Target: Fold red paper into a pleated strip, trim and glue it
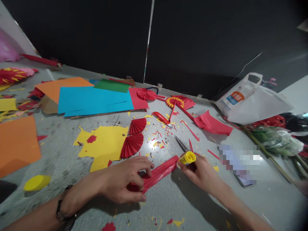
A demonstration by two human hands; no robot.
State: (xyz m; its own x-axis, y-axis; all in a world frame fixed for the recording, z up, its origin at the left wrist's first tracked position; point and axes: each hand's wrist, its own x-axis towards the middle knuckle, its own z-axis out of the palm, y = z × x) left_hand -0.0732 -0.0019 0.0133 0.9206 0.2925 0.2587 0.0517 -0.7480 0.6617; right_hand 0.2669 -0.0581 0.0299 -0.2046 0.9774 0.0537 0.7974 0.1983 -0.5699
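Note:
In the head view, a folded red paper strip (162,171) lies slantwise on the grey table. My left hand (122,179) grips its near end between thumb and fingers. At the strip's far end, my right hand (203,171) is closed around a yellow glue stick (188,157); whitish glue marks show along the strip. Just beyond the right hand lie scissors (181,144), their handles partly hidden. Two pleated red paper fans (132,146) rest on cut yellow paper (103,144) beyond my left hand.
A yellow round cap (37,183) and orange paper (20,144) lie left. Blue sheets (96,99), a red cutter (160,117) and a red-yellow rosette (175,102) sit farther back. Paper scraps are scattered mid-table. Right are a phone-like object (237,165) and a white bag (250,102).

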